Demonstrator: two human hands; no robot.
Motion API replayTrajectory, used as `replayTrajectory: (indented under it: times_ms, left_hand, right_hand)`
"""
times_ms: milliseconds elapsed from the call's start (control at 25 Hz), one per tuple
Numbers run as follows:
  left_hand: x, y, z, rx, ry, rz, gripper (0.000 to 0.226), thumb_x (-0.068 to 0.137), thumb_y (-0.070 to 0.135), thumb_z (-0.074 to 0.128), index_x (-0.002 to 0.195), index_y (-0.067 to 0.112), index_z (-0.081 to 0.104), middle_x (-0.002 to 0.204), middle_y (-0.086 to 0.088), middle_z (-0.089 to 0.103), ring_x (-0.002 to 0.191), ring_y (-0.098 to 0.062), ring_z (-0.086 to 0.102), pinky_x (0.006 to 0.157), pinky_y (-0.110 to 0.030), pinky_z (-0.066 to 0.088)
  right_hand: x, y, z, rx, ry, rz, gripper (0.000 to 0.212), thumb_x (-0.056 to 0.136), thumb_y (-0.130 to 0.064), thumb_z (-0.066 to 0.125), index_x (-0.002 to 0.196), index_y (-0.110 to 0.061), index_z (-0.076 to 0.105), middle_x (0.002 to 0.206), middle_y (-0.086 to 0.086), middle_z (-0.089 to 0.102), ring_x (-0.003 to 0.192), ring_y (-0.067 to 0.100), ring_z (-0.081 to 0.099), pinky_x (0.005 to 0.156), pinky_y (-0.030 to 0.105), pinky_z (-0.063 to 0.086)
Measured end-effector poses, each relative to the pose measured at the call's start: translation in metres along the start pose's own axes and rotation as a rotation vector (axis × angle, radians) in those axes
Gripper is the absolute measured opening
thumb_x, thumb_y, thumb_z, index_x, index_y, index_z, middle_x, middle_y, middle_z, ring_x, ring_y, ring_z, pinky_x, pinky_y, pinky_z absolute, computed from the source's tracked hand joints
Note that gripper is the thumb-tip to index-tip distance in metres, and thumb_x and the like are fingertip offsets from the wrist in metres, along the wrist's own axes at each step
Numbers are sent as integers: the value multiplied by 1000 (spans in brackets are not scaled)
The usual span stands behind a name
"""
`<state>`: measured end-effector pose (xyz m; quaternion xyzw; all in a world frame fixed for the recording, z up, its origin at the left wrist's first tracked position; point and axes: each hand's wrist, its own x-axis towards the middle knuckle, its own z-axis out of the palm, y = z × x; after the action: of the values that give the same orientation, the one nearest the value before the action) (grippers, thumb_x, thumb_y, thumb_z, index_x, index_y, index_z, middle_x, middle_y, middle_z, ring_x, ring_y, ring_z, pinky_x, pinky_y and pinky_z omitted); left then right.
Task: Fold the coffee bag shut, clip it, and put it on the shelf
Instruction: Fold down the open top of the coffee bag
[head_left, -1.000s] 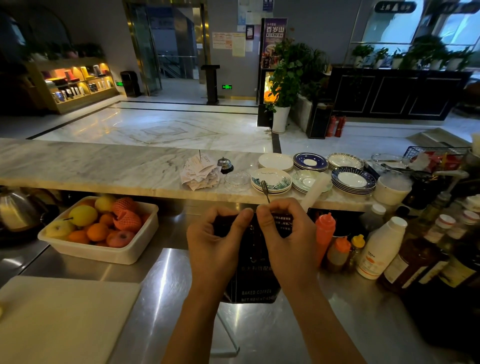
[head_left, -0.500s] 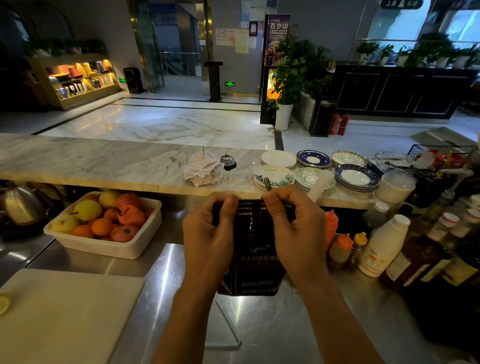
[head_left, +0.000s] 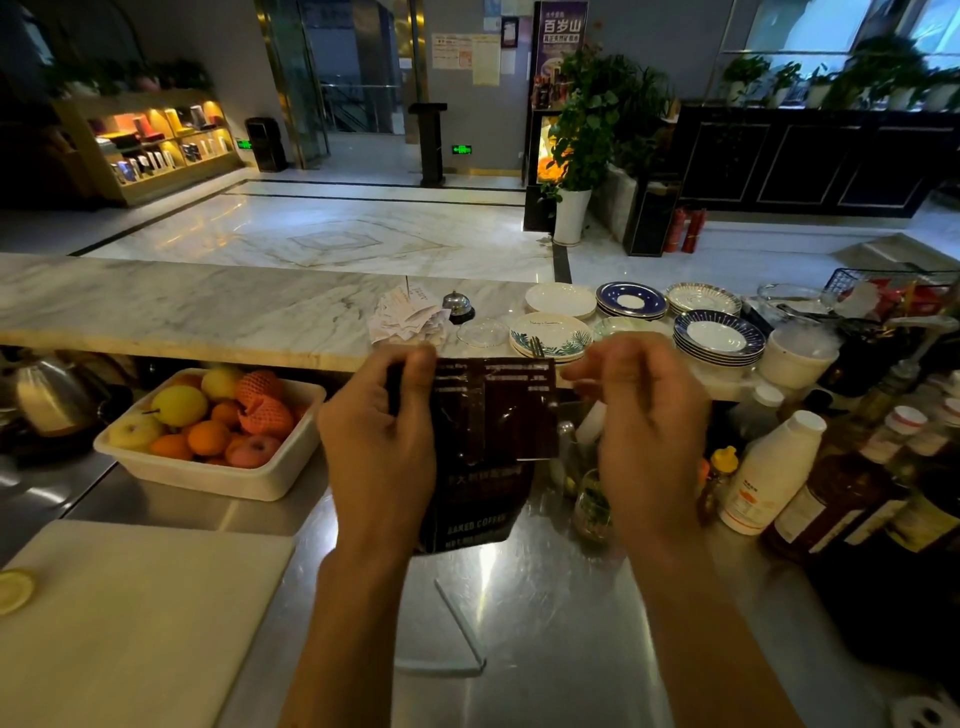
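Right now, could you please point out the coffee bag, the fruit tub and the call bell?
coffee bag (head_left: 493, 415): head view, folded upper panel.
fruit tub (head_left: 244, 480): head view, front wall.
call bell (head_left: 457, 304): head view, its dome.

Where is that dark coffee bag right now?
The coffee bag stands upright at the centre of the head view on the steel counter, gripped at its top left by the left hand, with the fruit tub to its left.

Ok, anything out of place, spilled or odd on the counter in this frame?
Nothing spilled or damaged. The one untidy spot is the loose heap of paper slips on the marble ledge beside the bell. The coffee bag is upright with its top folded down, left hand pinching it, right hand just off it.
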<state>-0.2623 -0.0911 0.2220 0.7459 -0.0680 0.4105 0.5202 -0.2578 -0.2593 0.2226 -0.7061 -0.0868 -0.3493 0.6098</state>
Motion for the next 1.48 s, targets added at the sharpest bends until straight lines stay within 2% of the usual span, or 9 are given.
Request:
replayTrajectory:
  times_ms: [120,280,440,560,680,800,960,1280,1480]
  left_hand:
    - [-9,4,12,-20,-24,-6,17,99,9,56,86,18,63,71,19,60,67,13,61,57,-2,43]
    - [-13,-3,11,-17,-24,-22,17,98,13,56,84,18,63,65,18,61,65,12,60,56,-2,42]
    - [-14,-4,11,-174,-71,-31,7,91,26,62,90,23,68,78,26,70,74,7,68,62,-5,48]
    - [-15,-8,6,-422,-273,-119,14,87,22,71,101,26,69,93,15,78,84,-5,75,66,-14,57]
    - [-21,-11,7,-374,-394,-87,15,91,17,63,100,26,71,88,18,79,81,-2,76,66,-14,57]
    - [-20,-13,6,-302,-287,-50,13,91,17,64,95,27,71,82,22,78,73,1,75,62,-13,55]
    - [-16,-18,-1,-305,-214,-73,12,86,20,62,93,23,72,82,19,78,73,-2,75,61,-14,56]
    - [-19,-33,-8,-525,-518,-271,27,83,13,67,109,19,70,101,5,80,93,-14,76,73,-20,58]
    - [-23,-43,-6,-556,-433,-258,28,80,6,69,103,22,74,96,6,81,88,-15,78,70,-21,59]
  right_hand:
    - [-8,1,16,26,-203,48,27,98,-42,45,100,-22,63,87,-12,69,84,3,67,66,16,55]
    - [-13,9,11,45,-303,60,26,92,-39,50,82,-18,62,71,-10,65,69,-2,65,57,8,46]
    - [-17,9,11,-23,-149,14,25,90,-36,52,75,-18,60,62,-8,60,60,2,57,54,10,43]
    - [-11,8,4,0,8,2,26,92,-35,53,76,-18,63,66,-5,65,64,4,60,55,16,48]
    - [-10,8,0,-7,62,31,28,93,-36,53,74,-17,63,71,-5,65,62,4,60,54,23,50]
    - [-11,9,-1,118,-41,72,21,94,-36,52,82,-25,66,77,-11,71,71,3,68,61,21,54]
    - [-13,13,-11,234,-393,150,14,87,-36,59,98,-32,67,96,-9,77,90,8,73,71,21,58]
    - [-20,21,-12,87,-219,70,11,83,-32,63,91,-31,70,87,-10,78,80,7,74,66,26,60]
    - [-26,27,-10,153,-336,145,14,83,-27,64,93,-33,70,91,-8,78,86,10,74,69,25,60]
